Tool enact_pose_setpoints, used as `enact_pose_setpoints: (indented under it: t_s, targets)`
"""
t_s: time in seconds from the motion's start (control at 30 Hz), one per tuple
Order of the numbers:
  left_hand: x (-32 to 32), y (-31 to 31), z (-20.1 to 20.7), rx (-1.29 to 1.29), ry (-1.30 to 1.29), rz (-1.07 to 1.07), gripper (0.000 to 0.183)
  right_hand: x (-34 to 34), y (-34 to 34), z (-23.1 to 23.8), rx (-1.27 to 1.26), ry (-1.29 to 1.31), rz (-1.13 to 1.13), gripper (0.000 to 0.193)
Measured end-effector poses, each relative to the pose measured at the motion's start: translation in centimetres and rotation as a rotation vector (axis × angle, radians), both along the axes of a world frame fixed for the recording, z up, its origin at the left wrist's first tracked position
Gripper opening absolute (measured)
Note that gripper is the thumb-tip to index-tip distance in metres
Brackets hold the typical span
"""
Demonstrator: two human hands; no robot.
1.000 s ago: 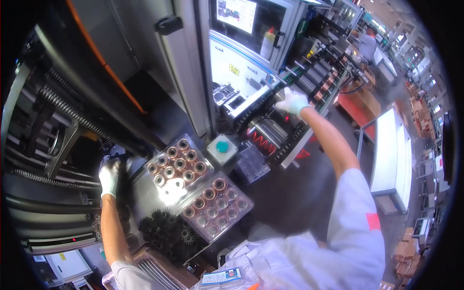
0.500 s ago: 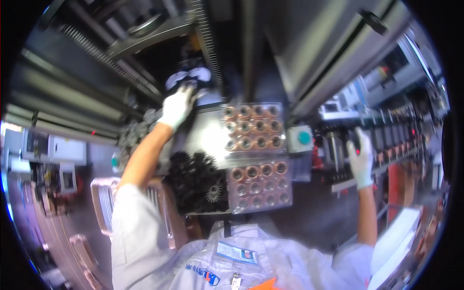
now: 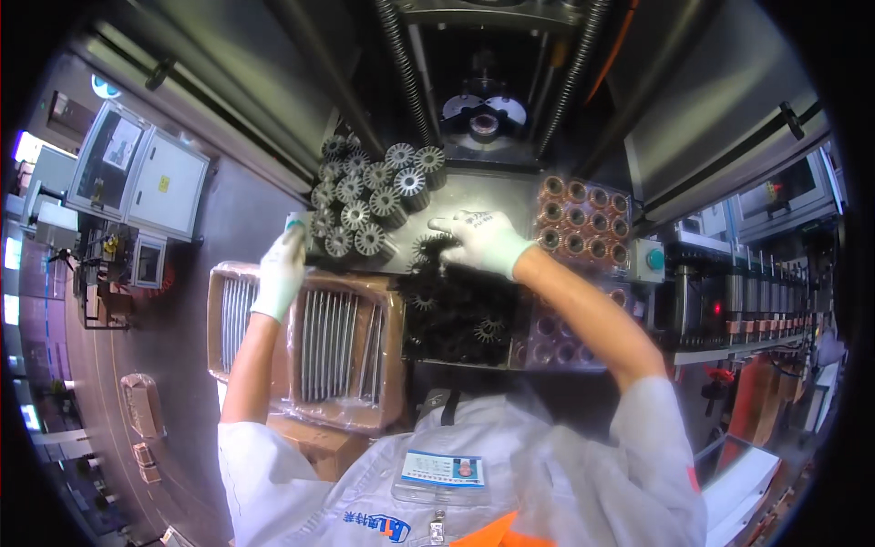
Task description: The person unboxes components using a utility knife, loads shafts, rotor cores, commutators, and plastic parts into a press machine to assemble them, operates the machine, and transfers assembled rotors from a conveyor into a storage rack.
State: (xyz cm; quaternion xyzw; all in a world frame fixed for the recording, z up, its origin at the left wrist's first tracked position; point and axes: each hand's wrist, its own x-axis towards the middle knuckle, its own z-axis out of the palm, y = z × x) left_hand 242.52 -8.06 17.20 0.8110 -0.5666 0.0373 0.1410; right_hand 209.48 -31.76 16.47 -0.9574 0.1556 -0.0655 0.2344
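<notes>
Both my hands wear white gloves. My left hand (image 3: 280, 272) reaches to a small grey box with a green button (image 3: 295, 224), its fingertips at the button and nothing seen held. My right hand (image 3: 485, 242) is over the front work plate (image 3: 488, 190), index finger stretched out and thumb apart, beside black toothed discs (image 3: 456, 305) heaped below it. Whether the fingertips touch a disc is unclear. Slotted metal cores (image 3: 369, 196) stand grouped at left on the plate. Farther back, a round part (image 3: 483, 125) sits in the press fixture between two pale curved plates.
Clear trays of copper-wound cores (image 3: 583, 217) lie at right, the nearer one partly behind my right forearm. Another green-button box (image 3: 650, 260) stands beside them. A carton of metal rods (image 3: 333, 351) is at near left. Coil springs and posts frame the press.
My view has turned left. My left hand has drawn back from the press fixture to the left button box. My right hand has come in from the far right to the black discs.
</notes>
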Motion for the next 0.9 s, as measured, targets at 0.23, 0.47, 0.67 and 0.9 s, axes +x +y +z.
enact_pose_setpoints:
  t_s: [0.23,0.47,0.67,0.9]
  targets:
    - [-6.8,-3.2,3.3,-0.110,0.089,-0.156,0.043,0.5,-3.0,-2.5,-0.054,0.104,-0.019,0.035]
    - [-9.2,-4.0,1.0,-0.029,-0.097,-0.274,0.038,-1.8,-4.0,-2.2,0.296,0.030,-0.240,0.033]
    - [-9.2,-4.7,0.6,-0.063,-0.178,-0.340,0.037,-2.3,-4.5,-3.3,0.388,-0.025,-0.196,0.030]
    - [-9.3,-5.5,0.6,-0.078,-0.110,-0.416,0.040,-1.8,-4.7,-0.9,0.042,0.029,-0.165,0.026]
